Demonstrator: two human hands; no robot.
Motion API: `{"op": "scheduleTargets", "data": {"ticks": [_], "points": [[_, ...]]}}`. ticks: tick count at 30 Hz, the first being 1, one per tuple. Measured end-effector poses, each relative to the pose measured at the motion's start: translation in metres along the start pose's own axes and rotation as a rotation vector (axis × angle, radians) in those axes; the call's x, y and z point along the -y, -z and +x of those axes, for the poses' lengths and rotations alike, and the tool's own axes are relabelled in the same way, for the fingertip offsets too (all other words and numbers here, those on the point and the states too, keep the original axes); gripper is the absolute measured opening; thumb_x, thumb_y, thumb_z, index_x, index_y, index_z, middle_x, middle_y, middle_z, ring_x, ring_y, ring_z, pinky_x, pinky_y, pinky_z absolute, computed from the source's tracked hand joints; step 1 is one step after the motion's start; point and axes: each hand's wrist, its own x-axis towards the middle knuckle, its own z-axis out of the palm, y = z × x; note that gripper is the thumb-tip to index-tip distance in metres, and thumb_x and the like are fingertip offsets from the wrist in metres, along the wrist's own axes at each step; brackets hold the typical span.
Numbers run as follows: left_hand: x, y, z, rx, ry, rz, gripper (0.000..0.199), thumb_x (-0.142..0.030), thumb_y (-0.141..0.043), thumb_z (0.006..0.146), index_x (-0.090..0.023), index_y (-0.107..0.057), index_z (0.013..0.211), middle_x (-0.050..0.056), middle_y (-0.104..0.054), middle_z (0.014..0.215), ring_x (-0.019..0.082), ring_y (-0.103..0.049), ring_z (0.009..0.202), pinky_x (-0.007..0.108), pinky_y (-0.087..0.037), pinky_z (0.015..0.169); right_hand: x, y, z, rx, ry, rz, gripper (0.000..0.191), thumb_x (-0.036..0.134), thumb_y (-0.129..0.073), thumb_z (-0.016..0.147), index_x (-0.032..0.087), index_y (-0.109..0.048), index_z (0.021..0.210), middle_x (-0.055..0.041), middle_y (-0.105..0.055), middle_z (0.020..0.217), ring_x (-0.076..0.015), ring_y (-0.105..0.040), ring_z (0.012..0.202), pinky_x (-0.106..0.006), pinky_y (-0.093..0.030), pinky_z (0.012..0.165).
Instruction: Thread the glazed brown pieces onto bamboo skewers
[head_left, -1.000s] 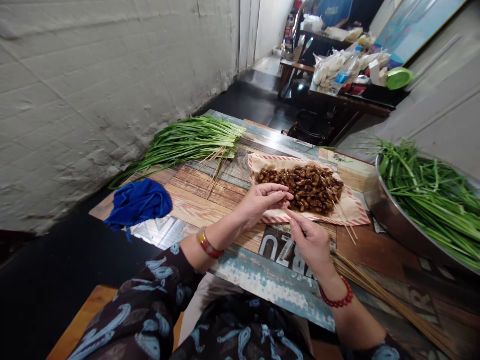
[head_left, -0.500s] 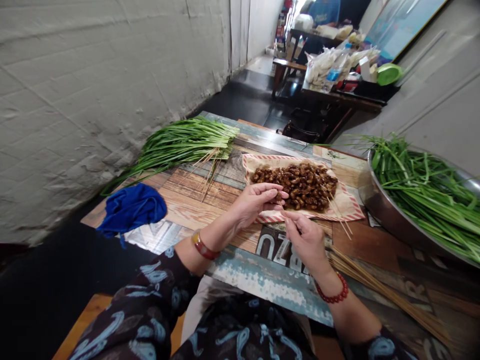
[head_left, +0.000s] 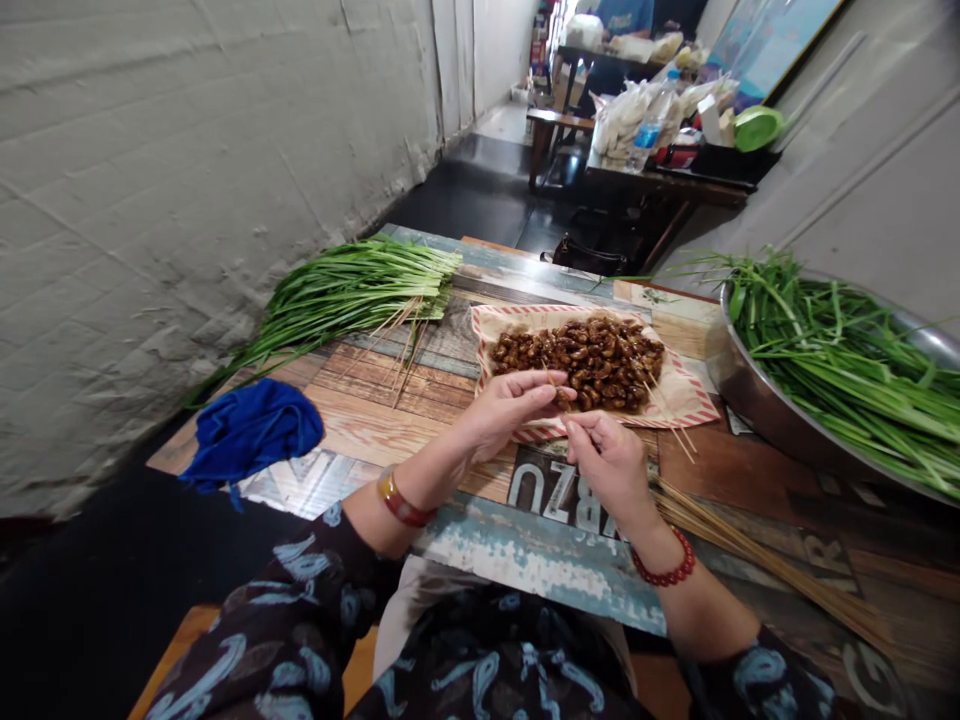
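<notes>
Glossy brown pieces (head_left: 600,350), resembling insect pupae, lie heaped on a paper sheet (head_left: 694,400) with a red-striped edge. Over the near side of this heap, my left hand (head_left: 517,402) is closed in a pinch on one brown piece (head_left: 561,396). My right hand (head_left: 609,455) is closed too, its thumb and forefinger on the end of a thin bamboo skewer, mostly hidden by the fingers. The skewer's tip seems to show just above my left fingers. Two loose skewers (head_left: 671,420) rest on the sheet's right part.
A bundle of bamboo skewers (head_left: 772,560) lies at the right. Long green chives (head_left: 352,285) lie back left, with several skewers (head_left: 405,350) beside them. A blue cloth (head_left: 255,432) sits at the left edge. At the right stands a metal basin (head_left: 795,420) of greens.
The whole view has shifted slightly. A skewer tip now shows above my left fingers, where none was plain before. Both hands keep nearly the same place.
</notes>
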Motion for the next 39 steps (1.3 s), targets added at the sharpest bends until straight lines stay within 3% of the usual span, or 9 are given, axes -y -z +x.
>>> {"op": "scheduleTargets", "data": {"ticks": [3, 6, 10, 15, 21, 24, 31, 33, 39], "points": [[-0.011, 0.011, 0.005, -0.092, -0.166, 0.04, 0.044, -0.037, -0.076, 0.074, -0.018, -0.066, 0.113, 0.01, -0.072, 0.102, 0.014, -0.067, 0.08, 0.031, -0.051, 0.081, -0.004, 0.005, 0.003, -0.046, -0.059, 0.058, 0.024, 0.038, -0.053, 0.092, 0.018, -0.065, 0.089, 0.0035, -0.059, 0.055, -0.0107, -0.053, 0.046, -0.022, -0.04, 0.046], [-0.018, 0.025, 0.012, -0.221, -0.322, 0.195, 0.031, -0.037, -0.071, 0.079, -0.017, -0.069, 0.102, 0.007, -0.072, 0.09, 0.012, -0.063, 0.073, 0.027, -0.049, 0.075, -0.008, 0.01, 0.005, -0.099, -0.083, 0.109, 0.027, 0.041, -0.054, 0.091, 0.016, -0.065, 0.09, 0.0037, -0.058, 0.055, -0.0097, -0.051, 0.045, -0.022, -0.04, 0.046], [-0.018, 0.038, 0.017, -0.294, -0.491, 0.763, 0.015, -0.027, -0.066, 0.08, -0.016, -0.072, 0.089, 0.006, -0.07, 0.085, 0.015, -0.06, 0.079, 0.029, -0.046, 0.076, -0.01, 0.014, 0.006, -0.111, -0.077, 0.117, 0.027, 0.04, -0.055, 0.091, 0.016, -0.066, 0.091, 0.0038, -0.058, 0.054, -0.0091, -0.05, 0.044, -0.021, -0.039, 0.046], [-0.014, 0.043, 0.019, -0.141, -0.614, 1.422, 0.016, -0.021, -0.057, 0.086, -0.016, -0.072, 0.09, 0.008, -0.066, 0.087, 0.018, -0.057, 0.084, 0.032, -0.043, 0.078, -0.009, 0.015, 0.005, -0.119, -0.06, 0.083, 0.026, 0.039, -0.055, 0.09, 0.016, -0.066, 0.09, 0.0027, -0.06, 0.055, -0.0101, -0.053, 0.046, -0.022, -0.041, 0.047], [-0.013, 0.038, 0.018, 0.068, -0.6, 1.656, 0.015, -0.02, -0.061, 0.082, -0.016, -0.07, 0.094, 0.009, -0.064, 0.091, 0.021, -0.056, 0.086, 0.035, -0.042, 0.079, -0.003, 0.015, 0.004, -0.109, -0.028, 0.04, 0.023, 0.036, -0.054, 0.09, 0.017, -0.067, 0.088, 0.0014, -0.062, 0.055, -0.0109, -0.056, 0.047, -0.022, -0.042, 0.048], [-0.011, 0.038, 0.019, 0.094, -0.582, 1.732, 0.019, -0.02, -0.064, 0.08, -0.014, -0.07, 0.097, 0.01, -0.062, 0.092, 0.022, -0.054, 0.087, 0.036, -0.043, 0.078, 0.0, 0.015, 0.005, -0.106, -0.017, 0.027, 0.024, 0.037, -0.054, 0.09, 0.017, -0.067, 0.088, 0.0014, -0.062, 0.055, -0.0109, -0.055, 0.047, -0.022, -0.041, 0.048], [-0.007, 0.036, 0.022, 0.011, -0.575, 1.572, 0.013, -0.018, -0.064, 0.077, -0.016, -0.072, 0.088, 0.01, -0.062, 0.091, 0.022, -0.054, 0.089, 0.038, -0.043, 0.083, 0.001, 0.015, 0.005, -0.114, 0.006, -0.002, 0.024, 0.037, -0.054, 0.09, 0.018, -0.067, 0.086, 0.0013, -0.063, 0.054, -0.0114, -0.055, 0.048, -0.023, -0.042, 0.05], [-0.011, 0.033, 0.02, -0.039, -0.561, 1.336, 0.011, -0.019, -0.065, 0.078, -0.015, -0.071, 0.086, 0.009, -0.064, 0.091, 0.02, -0.057, 0.089, 0.036, -0.043, 0.083, 0.001, 0.014, 0.005, -0.112, 0.002, 0.005, 0.024, 0.037, -0.053, 0.091, 0.017, -0.067, 0.087, 0.0012, -0.063, 0.055, -0.0115, -0.056, 0.048, -0.023, -0.042, 0.049], [-0.026, 0.03, 0.01, -0.151, -0.32, 0.49, 0.018, -0.028, -0.07, 0.077, -0.015, -0.072, 0.09, 0.006, -0.071, 0.09, 0.012, -0.059, 0.077, 0.023, -0.044, 0.069, 0.002, 0.013, 0.002, -0.096, 0.018, 0.024, 0.022, 0.035, -0.053, 0.09, 0.018, -0.067, 0.087, 0.0017, -0.062, 0.055, -0.0118, -0.057, 0.049, -0.023, -0.043, 0.051]]}}
